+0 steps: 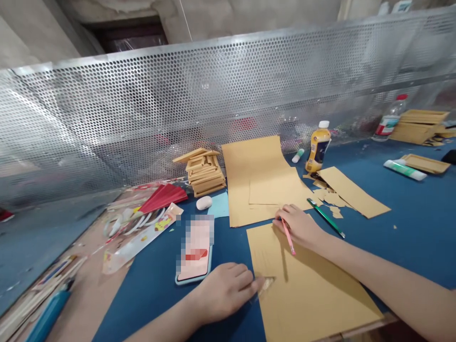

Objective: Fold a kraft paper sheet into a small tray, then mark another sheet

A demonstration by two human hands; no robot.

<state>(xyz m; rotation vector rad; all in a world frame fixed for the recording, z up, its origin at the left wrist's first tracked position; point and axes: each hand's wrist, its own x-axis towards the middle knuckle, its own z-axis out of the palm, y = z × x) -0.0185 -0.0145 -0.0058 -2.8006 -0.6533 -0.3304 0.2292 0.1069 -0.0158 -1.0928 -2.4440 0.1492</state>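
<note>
My right hand [298, 226] grips a pink pencil [288, 238] and rests at the upper edge of a brown kraft paper sheet [306, 294]. The pencil's rear end points toward me; its tip is hidden by my fingers. At the sheet's left edge, my left hand [228, 290] has curled fingers on a clear plastic piece, which looks like a set square [266, 285]; most of it is covered or hard to see. Faint lines run along the sheet's upper left. Beyond lies a larger stack of kraft paper [256, 161]. A phone [194, 251] lies left of the sheet.
A green utility knife [326, 217] lies right of my right hand, near paper scraps [329, 195] and a yellow bottle [318, 147]. Stacked cardboard frames [205, 175] stand at the back. A white earbud case [204, 203] sits near the phone. A perforated metal panel [199, 95] bounds the table.
</note>
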